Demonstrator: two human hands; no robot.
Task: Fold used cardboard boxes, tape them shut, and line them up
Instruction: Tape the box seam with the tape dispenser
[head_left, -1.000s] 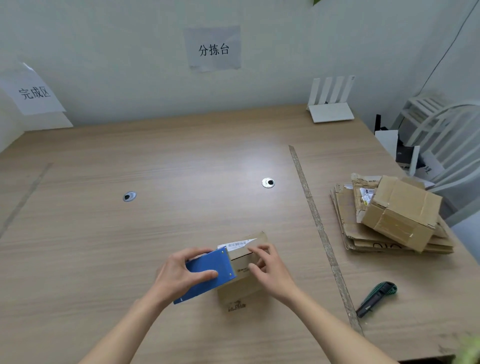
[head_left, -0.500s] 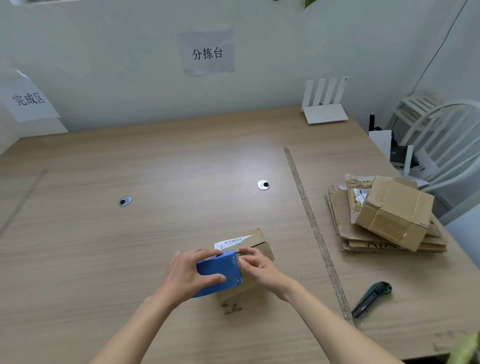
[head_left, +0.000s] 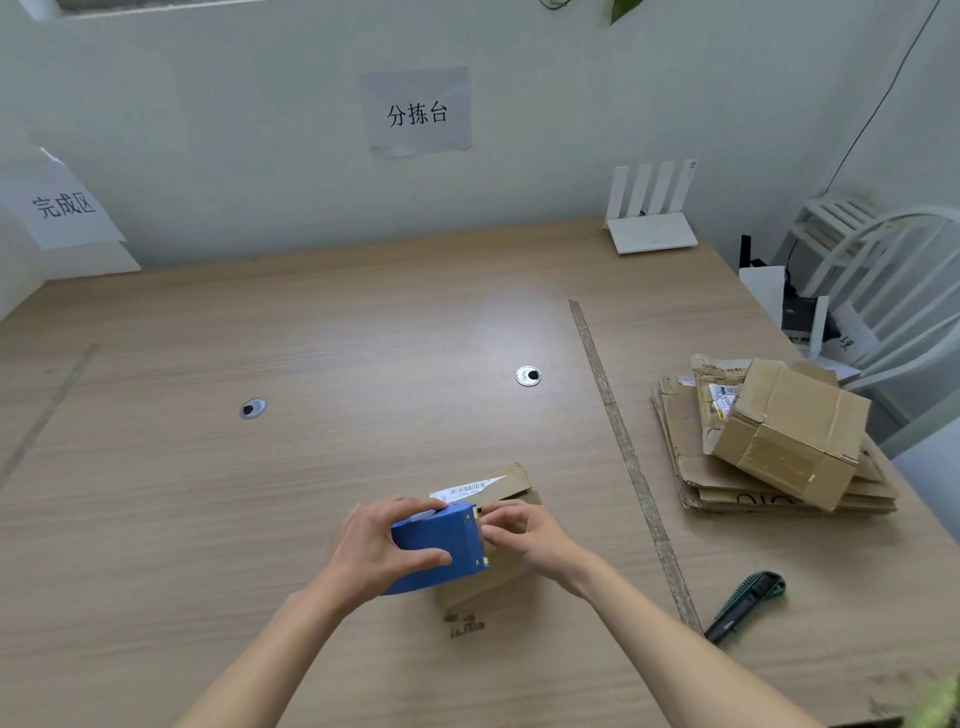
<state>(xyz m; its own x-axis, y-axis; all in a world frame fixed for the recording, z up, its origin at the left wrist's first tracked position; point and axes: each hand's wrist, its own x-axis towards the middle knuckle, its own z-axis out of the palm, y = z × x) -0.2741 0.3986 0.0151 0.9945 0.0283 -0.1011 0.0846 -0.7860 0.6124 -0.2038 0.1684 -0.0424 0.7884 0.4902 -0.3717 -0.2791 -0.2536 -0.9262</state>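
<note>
The left hand (head_left: 374, 551) curls round a blue tape dispenser (head_left: 441, 548), thumb across its near face and fingers over the top; that grip is closed on the dispenser. The right hand (head_left: 524, 532) meets it at the dispenser's toothed end, fingertips pinched together there, seemingly on the tape end, which is too small to make out. Directly under and behind both grips a small cardboard box (head_left: 498, 519) lies on the desk (head_left: 311, 467), its white barcode label (head_left: 467, 488) just beyond the left fingers; the print is unreadable. Both forearms reach in from below, converging. Well right of the grip sit a stack of flattened cardboard (head_left: 691, 467) with a taped box (head_left: 789, 431) on it and a green utility knife (head_left: 748, 605). Wall signs read "分拣台" (head_left: 417, 113) and "完成区" (head_left: 63, 205).
</note>
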